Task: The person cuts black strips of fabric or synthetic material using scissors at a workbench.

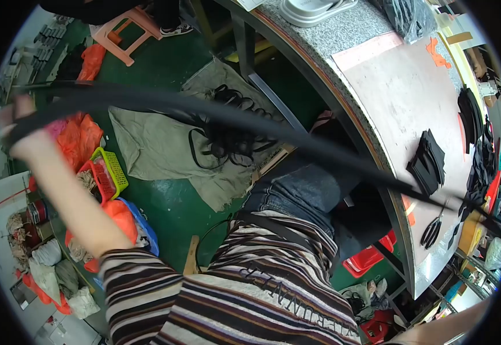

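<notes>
My left hand (20, 118) is raised at the far left, blurred by motion, with its fingers wrapped round a long black strap (250, 118). The strap loops at this hand and stretches across the view, over my lap and the table, to the right edge. Only my right forearm (452, 326) shows at the lower right; the hand itself is outside the picture. Beneath the strap's right part, a pair of black-handled scissors (431, 232) and a stack of black strips (427, 164) lie on the table (385, 106).
A heap of black straps (227, 135) lies on a grey-green cloth (153, 141) on the floor. Baskets, including a yellow-green one (112, 169), and orange bags (81, 141) stand at left. A pink stool (124, 34) and another person's shoe (176, 30) are at the top.
</notes>
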A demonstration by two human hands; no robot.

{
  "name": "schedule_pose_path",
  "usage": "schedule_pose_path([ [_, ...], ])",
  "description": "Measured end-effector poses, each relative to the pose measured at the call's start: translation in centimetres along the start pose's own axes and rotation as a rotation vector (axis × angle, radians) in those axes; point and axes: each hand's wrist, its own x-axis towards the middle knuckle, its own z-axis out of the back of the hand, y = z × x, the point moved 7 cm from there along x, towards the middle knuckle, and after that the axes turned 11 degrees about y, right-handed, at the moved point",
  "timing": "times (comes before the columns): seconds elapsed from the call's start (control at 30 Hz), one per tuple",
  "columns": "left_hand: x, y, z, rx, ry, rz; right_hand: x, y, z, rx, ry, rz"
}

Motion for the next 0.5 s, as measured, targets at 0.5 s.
schedule_pose_path([
  [0.5, -5.2, -2.4, -23.1, 1.450, 0.455, -0.380, -6.8, -5.6, -12.0, 0.972, 0.219, -0.643],
])
